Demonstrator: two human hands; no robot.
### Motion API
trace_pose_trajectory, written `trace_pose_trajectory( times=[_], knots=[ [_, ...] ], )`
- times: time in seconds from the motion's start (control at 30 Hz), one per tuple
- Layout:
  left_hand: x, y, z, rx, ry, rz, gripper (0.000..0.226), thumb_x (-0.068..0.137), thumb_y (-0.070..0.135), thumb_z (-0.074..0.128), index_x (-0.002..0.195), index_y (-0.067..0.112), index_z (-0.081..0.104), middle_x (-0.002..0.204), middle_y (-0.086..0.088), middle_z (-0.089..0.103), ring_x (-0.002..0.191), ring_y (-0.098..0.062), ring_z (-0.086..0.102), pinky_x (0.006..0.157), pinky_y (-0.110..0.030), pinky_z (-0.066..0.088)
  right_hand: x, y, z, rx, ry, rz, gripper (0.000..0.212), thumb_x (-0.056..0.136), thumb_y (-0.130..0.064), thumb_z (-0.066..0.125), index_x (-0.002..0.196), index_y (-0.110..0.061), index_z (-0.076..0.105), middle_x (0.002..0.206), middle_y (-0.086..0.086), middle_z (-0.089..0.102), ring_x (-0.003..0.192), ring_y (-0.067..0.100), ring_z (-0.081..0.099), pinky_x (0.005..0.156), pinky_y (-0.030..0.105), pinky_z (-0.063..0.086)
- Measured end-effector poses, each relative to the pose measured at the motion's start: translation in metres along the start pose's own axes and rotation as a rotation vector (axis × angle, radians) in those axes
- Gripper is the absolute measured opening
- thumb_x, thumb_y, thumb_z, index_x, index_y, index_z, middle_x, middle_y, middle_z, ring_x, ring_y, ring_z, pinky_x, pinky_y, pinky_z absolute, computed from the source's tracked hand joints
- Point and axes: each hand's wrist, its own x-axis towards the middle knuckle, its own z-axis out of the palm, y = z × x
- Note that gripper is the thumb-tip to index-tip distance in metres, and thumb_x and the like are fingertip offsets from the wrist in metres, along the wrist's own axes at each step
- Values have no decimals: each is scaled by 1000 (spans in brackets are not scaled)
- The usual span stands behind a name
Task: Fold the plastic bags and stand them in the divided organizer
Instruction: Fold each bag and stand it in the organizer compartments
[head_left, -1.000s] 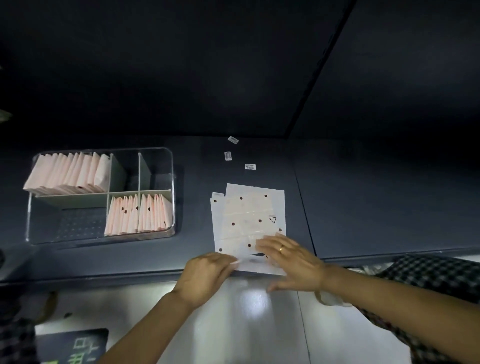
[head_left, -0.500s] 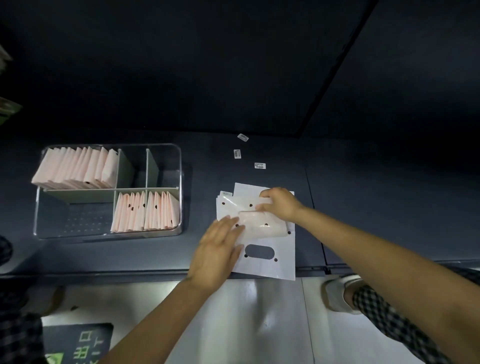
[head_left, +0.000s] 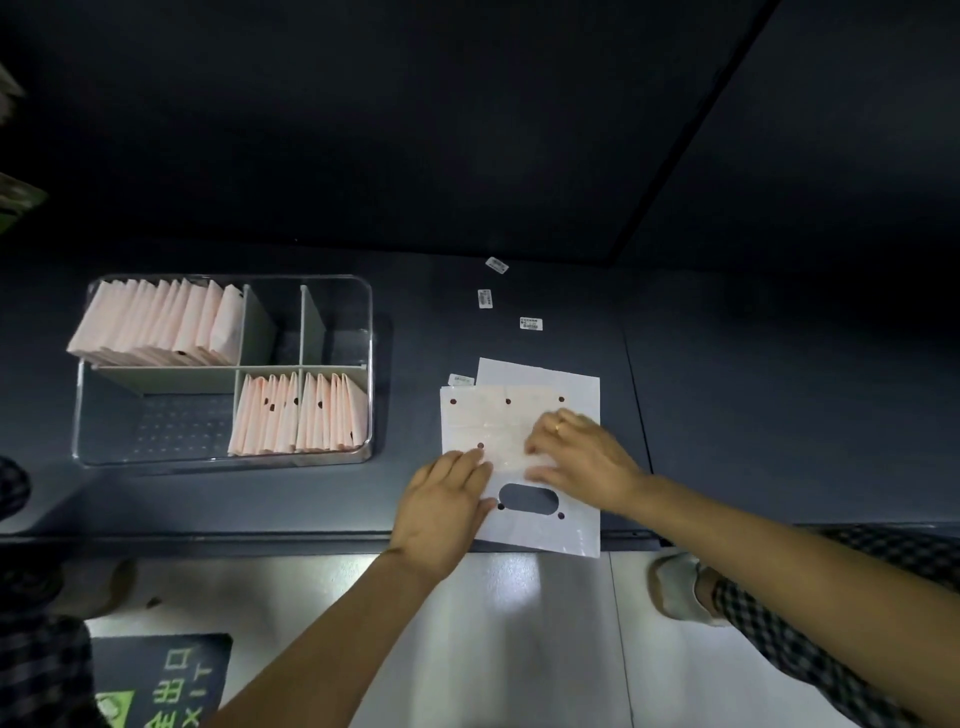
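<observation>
On the dark counter, left hand (head_left: 447, 506) and right hand (head_left: 576, 454), fingers flat, press a folded plastic bag (head_left: 493, 421) right of the organizer (head_left: 228, 457); slick plastic could spring open.

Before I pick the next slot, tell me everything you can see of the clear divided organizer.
The organizer is a clear plastic rectangular tray with rounded corners and pale dividers, sitting flat on the dark counter, left of both hands, touched by neither. Its back-left compartment holds a fanned row of folded pink bags; two front-right compartments hold more folded bags. The front-left and two back-right compartments look empty.
</observation>
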Motion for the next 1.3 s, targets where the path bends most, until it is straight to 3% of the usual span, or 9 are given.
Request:
trace_pose_trajectory(
  times=[0.3, 0.43, 0.63, 0.8, 0.97, 1.03, 1.1, 1.17, 1.3],
  knots=[
    [26, -8, -10, -50, -4, -6, 30, 95, 39, 48, 122, 27, 55, 126, 12, 50, 117, -14, 44, 91, -24, 27, -6, -2, 4, -212, 12, -105, 15, 61, -13, 83, 66, -14, 68, 71, -1, 65, 66, 15, 63, 43, 21, 48],
    [23, -16, -23, -97, 57, 73, 17, 88, 24, 62, 102, 16, 65, 110, 2, 64, 102, -24, 58, 86, -31, 39, -3, 1, -8, 75, -153, 18, 19, 95, -23, 52, 100, -8, 63, 99, 4, 62, 92, 19, 58, 74, 32, 49],
    [23, -25, -35, -11, -14, 70, 10, 96, 21, 42, 105, 17, 46, 91, -3, 64, 83, -28, 56, 78, -33, 40, 3, -3, -21, 86, -258, 96, 43, 90, -54, 47, 125, -28, 48, 121, -13, 58, 112, 11, 50, 91, 28, 40],
    [34, -20, -45, -52, -9, 10, 13, 97, 21, 41, 109, 16, 42, 95, -4, 64, 85, -29, 56, 72, -32, 29, 27, -9, -16, 137, -245, 181, 25, 99, -35, 38, 109, -19, 55, 103, 2, 62, 101, 22, 53, 77, 33, 43],
    [27, -11, -39, -45, 262, -9, 34, 75, 12, 73, 108, 9, 63, 109, -9, 62, 95, -31, 59, 75, -39, 47, 50, 0, -10, 302, -261, 311, 25, 100, -27, 41, 107, -14, 61, 106, 5, 55, 109, 22, 42, 87, 31, 37],
    [19, -4, -27, -28, 222, 74, 40, 73, 17, 76, 111, 10, 64, 118, -11, 62, 105, -31, 61, 84, -39, 50, 56, 2, -9, 317, -259, 325, 22, 97, -29, 46, 108, -16, 61, 107, 5, 54, 109, 21, 42, 88, 30, 36],
    [12, 1, -11, 15, 0, 50, 53, 94, 33, 51, 141, 10, 39, 152, -11, 31, 139, -28, 30, 114, -39, 25, 61, 0, -8, 285, -257, 312, 24, 93, -32, 55, 112, -18, 58, 111, 4, 53, 111, 20, 42, 92, 32, 38],
    [7, -2, 0, 87, -141, 2, 60, 101, 44, 23, 151, 14, 7, 159, -4, -3, 146, -21, -4, 117, -35, -8, 64, -3, -7, 210, -279, 291, 33, 87, -33, 63, 115, -18, 54, 116, 3, 50, 111, 20, 43, 93, 33, 39],
    [7, -3, 4, 109, -137, -4, 62, 100, 48, 15, 151, 17, -3, 158, -2, -13, 145, -19, -15, 115, -36, -15, 72, -5, -3, 170, -305, 333, 42, 83, -29, 68, 118, -16, 49, 122, 6, 51, 114, 24, 46, 93, 34, 39]
  ],
)
